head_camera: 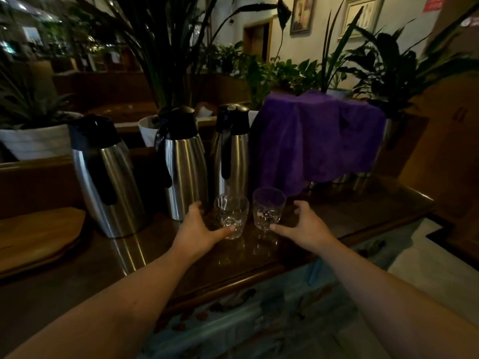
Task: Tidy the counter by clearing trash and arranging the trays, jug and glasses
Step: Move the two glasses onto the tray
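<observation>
Two clear cut-glass tumblers stand upright side by side on the dark wooden counter (337, 216). My left hand (199, 229) curves around the left glass (231, 216): its thumb tip touches the base, while its fingers stay apart from the glass's left side. My right hand (300, 224) is spread beside the right glass (268, 209), with the thumb tip at its base and the fingers clear of it. Just behind the glasses stand steel jugs with black lids and handles: a large one (108, 177) at the left, another (185, 164) in the middle and a slimmer one (233, 154) beside it.
A stack of wooden trays (36, 237) lies at the counter's left end. A purple cloth (318, 141) drapes over something tall at the back right, with metal bases showing under it. Potted plants (33, 141) line the ledge behind. The counter's front edge runs diagonally below my forearms.
</observation>
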